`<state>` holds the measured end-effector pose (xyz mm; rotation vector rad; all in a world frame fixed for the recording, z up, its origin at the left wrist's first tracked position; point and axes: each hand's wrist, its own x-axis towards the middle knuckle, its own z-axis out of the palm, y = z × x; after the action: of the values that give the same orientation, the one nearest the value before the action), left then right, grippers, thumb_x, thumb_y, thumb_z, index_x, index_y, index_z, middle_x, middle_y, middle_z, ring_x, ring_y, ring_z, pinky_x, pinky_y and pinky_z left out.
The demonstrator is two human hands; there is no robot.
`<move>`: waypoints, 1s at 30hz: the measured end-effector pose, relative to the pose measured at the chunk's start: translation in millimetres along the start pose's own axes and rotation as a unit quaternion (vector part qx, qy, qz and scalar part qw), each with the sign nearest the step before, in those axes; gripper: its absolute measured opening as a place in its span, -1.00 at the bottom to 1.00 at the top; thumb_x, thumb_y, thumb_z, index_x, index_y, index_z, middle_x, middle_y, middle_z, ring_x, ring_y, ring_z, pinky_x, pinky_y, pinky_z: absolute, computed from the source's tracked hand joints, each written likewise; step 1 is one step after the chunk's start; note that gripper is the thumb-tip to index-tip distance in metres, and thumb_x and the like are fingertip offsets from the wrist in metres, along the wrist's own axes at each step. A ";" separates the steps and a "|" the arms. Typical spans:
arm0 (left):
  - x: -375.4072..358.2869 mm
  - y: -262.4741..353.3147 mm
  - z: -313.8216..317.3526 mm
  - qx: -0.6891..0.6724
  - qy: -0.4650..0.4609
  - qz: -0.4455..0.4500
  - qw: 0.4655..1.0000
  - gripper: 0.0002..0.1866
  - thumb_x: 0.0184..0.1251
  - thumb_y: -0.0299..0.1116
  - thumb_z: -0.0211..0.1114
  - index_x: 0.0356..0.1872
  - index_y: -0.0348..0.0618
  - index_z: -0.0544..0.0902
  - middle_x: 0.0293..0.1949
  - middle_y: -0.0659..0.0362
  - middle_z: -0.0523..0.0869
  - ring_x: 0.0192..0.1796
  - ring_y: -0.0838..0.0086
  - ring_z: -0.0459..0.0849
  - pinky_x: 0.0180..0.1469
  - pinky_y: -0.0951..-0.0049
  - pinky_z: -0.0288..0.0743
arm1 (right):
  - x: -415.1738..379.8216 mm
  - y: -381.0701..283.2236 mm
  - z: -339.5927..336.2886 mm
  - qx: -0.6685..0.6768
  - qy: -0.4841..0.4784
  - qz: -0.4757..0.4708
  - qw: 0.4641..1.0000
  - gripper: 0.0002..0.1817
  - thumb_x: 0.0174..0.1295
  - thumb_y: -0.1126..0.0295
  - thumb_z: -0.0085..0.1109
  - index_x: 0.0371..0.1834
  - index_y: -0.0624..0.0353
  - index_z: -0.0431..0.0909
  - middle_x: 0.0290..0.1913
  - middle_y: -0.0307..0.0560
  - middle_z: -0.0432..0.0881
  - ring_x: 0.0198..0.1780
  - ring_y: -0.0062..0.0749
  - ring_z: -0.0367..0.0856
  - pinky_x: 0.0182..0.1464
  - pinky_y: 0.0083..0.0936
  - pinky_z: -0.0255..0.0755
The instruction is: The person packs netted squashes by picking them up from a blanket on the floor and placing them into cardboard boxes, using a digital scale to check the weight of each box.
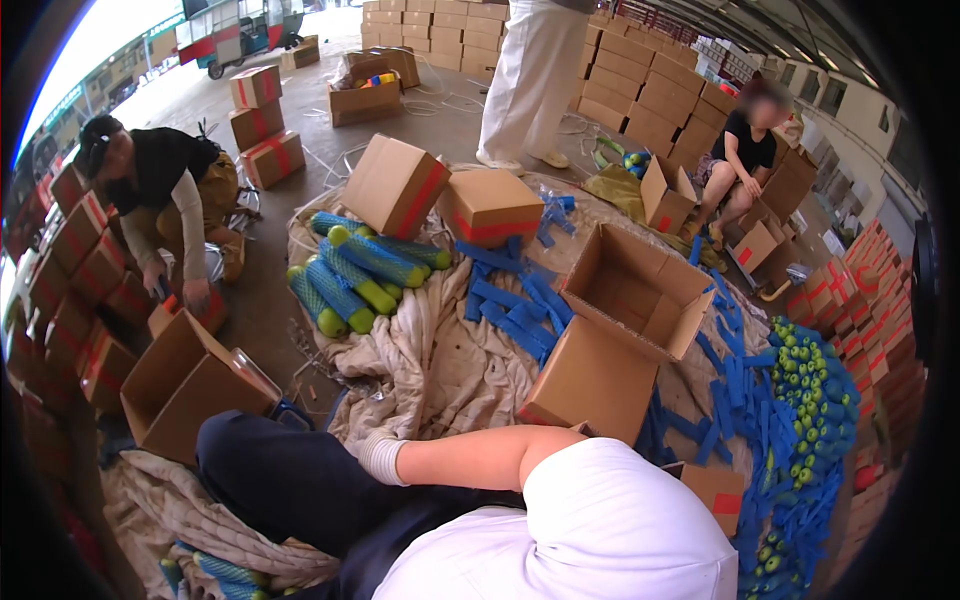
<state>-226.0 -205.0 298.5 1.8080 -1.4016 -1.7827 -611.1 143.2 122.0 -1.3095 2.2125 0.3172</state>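
Observation:
My right arm reaches leftward across my lap. A pale striped glove cuff [383, 457] covers its wrist, beside my dark trouser knee [290, 470]. The fingers of my right hand are hidden behind the knee, so their grip does not show. My left hand is out of view. Nearest the glove, a crumpled beige cloth [430, 365] covers the ground. An open cardboard box [165, 400] stands to the left of my knee. Beyond the cloth lies a heap of long green things in blue mesh sleeves [345, 265]. A closed carton [590, 380] is just past my forearm.
An open box [645, 290] rests against the closed carton. Flat blue sleeves [515, 310] and a large green-and-blue pile [800, 400] lie around. A crouching person [165, 180] works at left, a person in white trousers [525, 80] stands ahead, and a seated person [745, 150] is at right.

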 end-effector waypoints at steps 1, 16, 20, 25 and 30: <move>9.0 -2.7 -6.8 0.002 -0.017 -0.004 1.000 -0.50 0.32 0.08 0.17 0.21 0.16 0.49 0.05 0.29 0.62 0.04 0.34 0.59 0.02 0.24 0.52 | -0.3 0.3 -1.7 0.001 -0.001 0.000 1.000 -0.55 0.30 0.25 -0.05 0.27 -0.01 0.47 0.29 -0.23 0.47 0.32 -0.45 0.41 0.20 -0.46 0.40; 145.7 -52.7 -97.9 0.031 -0.095 0.034 0.994 -0.17 0.10 0.34 0.16 0.41 0.33 0.23 0.38 0.07 0.29 0.22 -0.08 0.36 0.04 -0.21 0.29 | 29.4 10.6 43.4 -0.042 0.043 -0.005 0.998 -0.51 0.32 0.16 -0.21 0.30 -0.05 0.38 0.28 -0.11 0.46 0.27 -0.25 0.43 0.24 -0.36 0.33; 130.2 -51.5 -91.1 0.015 -0.066 0.052 0.996 -0.21 0.12 0.32 0.16 0.35 0.18 0.31 0.30 -0.04 0.36 0.05 -0.08 0.51 -0.11 -0.27 0.40 | -19.5 8.6 -0.3 -0.016 0.025 -0.015 0.999 -0.49 0.33 0.14 -0.22 0.32 -0.01 0.36 0.34 -0.13 0.39 0.32 -0.22 0.38 0.32 -0.41 0.23; -1.4 -7.2 -6.1 0.022 -0.021 0.004 1.000 -0.43 0.30 0.08 0.21 0.28 0.12 0.43 0.05 0.25 0.60 0.05 0.28 0.58 0.05 0.22 0.50 | 34.4 -0.2 44.8 0.006 0.051 -0.012 0.999 -0.55 0.23 0.23 0.01 0.20 0.00 0.49 0.24 -0.14 0.49 0.22 -0.20 0.47 0.11 -0.26 0.37; 22.4 -10.5 -19.9 0.024 -0.050 -0.002 0.998 -0.42 0.28 0.15 0.18 0.26 0.14 0.46 0.04 0.27 0.62 0.08 0.27 0.57 0.05 0.21 0.51 | 35.7 2.2 39.5 0.037 0.145 -0.041 0.988 -0.60 0.12 0.35 0.23 0.08 -0.01 0.64 0.13 -0.16 0.62 0.08 -0.16 0.64 -0.17 -0.03 0.58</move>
<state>-208.5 -224.9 281.0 1.7685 -1.4911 -1.8806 -613.4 136.1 69.3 -1.4802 2.3716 0.0126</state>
